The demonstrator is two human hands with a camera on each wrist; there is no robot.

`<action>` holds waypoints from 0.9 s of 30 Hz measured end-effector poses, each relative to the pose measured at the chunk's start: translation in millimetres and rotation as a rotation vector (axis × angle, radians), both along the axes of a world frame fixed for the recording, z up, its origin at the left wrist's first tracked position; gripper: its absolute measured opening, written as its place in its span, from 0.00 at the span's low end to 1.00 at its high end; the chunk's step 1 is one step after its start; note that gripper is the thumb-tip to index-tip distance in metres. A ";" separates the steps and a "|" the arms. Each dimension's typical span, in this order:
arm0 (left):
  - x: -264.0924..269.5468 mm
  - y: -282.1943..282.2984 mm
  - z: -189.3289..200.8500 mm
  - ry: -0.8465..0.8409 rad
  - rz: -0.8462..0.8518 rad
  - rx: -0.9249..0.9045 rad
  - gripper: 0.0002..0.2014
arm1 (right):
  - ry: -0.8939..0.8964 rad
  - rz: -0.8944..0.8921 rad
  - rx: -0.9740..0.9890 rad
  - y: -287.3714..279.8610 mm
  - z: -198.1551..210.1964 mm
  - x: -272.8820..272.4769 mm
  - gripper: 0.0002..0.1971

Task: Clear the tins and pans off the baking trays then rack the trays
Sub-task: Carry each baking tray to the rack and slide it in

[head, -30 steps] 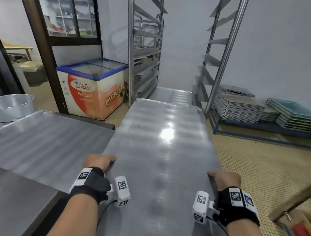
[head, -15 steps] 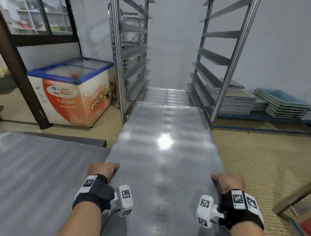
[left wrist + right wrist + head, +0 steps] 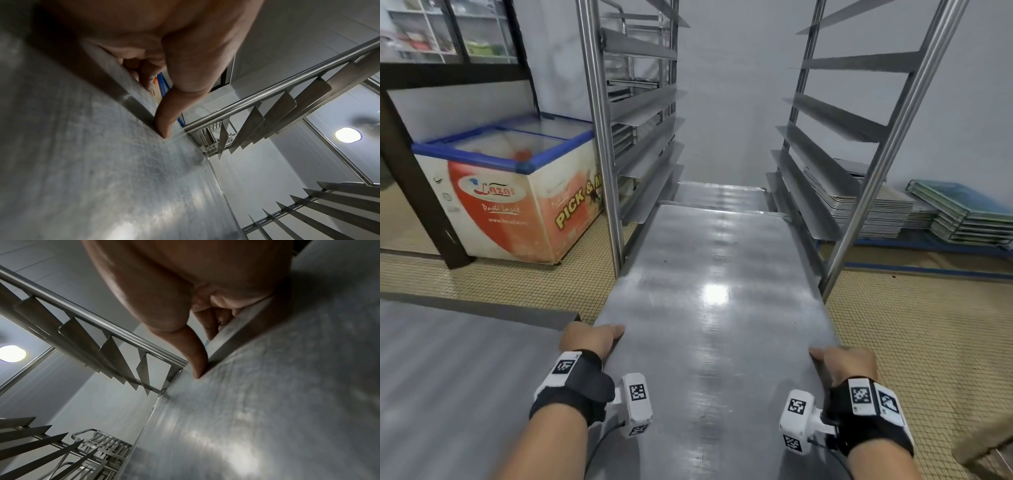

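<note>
Both hands grip the baking tray (image 3: 709,308): left hand (image 3: 589,339) on its left rim, right hand (image 3: 849,363) on its right; its far end seemingly sits between the rack (image 3: 599,137) uprights.

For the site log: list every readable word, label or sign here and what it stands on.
"Lazat": red oval logo on the chest freezer front.
"PICK & M", cut off by the rack post: freezer's side.
Script and small print under the logo: too blurred.
Wrist bands: square code markers only, no words.
</note>
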State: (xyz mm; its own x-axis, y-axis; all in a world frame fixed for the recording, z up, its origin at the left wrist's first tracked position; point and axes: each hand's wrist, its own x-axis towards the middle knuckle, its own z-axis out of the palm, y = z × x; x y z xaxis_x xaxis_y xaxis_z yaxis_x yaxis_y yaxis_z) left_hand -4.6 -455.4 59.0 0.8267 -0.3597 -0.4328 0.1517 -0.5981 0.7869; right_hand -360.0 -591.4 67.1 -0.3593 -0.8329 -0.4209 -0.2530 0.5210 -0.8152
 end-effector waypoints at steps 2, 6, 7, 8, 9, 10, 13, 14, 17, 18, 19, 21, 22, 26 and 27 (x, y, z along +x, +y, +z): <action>6.2 -20.0 1.7 0.007 0.012 -0.020 0.32 | 0.005 0.015 0.000 -22.7 1.1 7.1 0.19; 17.4 -58.3 3.1 -0.012 0.016 -0.012 0.25 | 0.012 0.042 -0.002 -65.7 -0.6 19.3 0.16; 19.2 -66.8 4.2 -0.015 0.011 -0.011 0.23 | 0.019 0.046 0.003 -75.5 -0.4 21.9 0.16; 21.1 -74.8 5.0 -0.024 0.005 0.002 0.22 | 0.029 0.051 0.005 -85.1 -0.5 24.2 0.17; 23.0 -82.5 5.8 -0.028 0.002 0.011 0.23 | 0.039 0.051 0.009 -93.9 0.2 26.8 0.19; 24.2 -90.2 6.8 -0.028 0.002 0.016 0.27 | 0.043 0.046 0.006 -103.2 0.1 29.0 0.21; 24.8 -109.6 12.8 -0.064 -0.042 0.030 0.30 | 0.079 0.060 0.006 -128.2 2.5 37.0 0.26; 25.7 -115.8 13.3 -0.067 -0.048 0.032 0.29 | 0.090 0.068 0.000 -135.7 4.4 39.4 0.28; 30.0 -132.9 13.8 -0.072 -0.059 0.042 0.28 | 0.121 0.092 0.006 -153.2 12.3 45.9 0.32; 31.2 -138.0 15.2 -0.070 -0.057 0.040 0.29 | 0.130 0.101 0.007 -159.0 13.3 46.7 0.34; 32.8 -143.3 15.7 -0.073 -0.058 0.040 0.29 | 0.147 0.116 0.012 -162.6 15.7 48.6 0.36; 35.2 -151.7 17.2 -0.091 -0.056 0.036 0.29 | 0.179 0.145 0.015 -168.7 20.0 51.5 0.37; 35.0 -155.2 18.7 -0.104 -0.058 0.039 0.28 | 0.194 0.147 0.016 -172.7 19.7 52.1 0.38; 34.4 -162.8 25.1 -0.106 -0.074 0.039 0.28 | 0.218 0.147 0.029 -178.4 22.7 55.8 0.36; 35.0 -163.5 26.0 -0.101 -0.083 0.035 0.28 | 0.212 0.149 0.042 -178.1 24.4 56.7 0.36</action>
State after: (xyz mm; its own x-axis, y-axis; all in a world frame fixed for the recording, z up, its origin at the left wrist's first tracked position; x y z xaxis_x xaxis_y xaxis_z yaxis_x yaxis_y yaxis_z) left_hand 30.4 -618.9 85.0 0.8350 -0.4144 -0.3620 0.0215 -0.6327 0.7741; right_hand -303.3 -769.6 91.5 -0.3182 -0.8667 -0.3842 -0.4926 0.4974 -0.7141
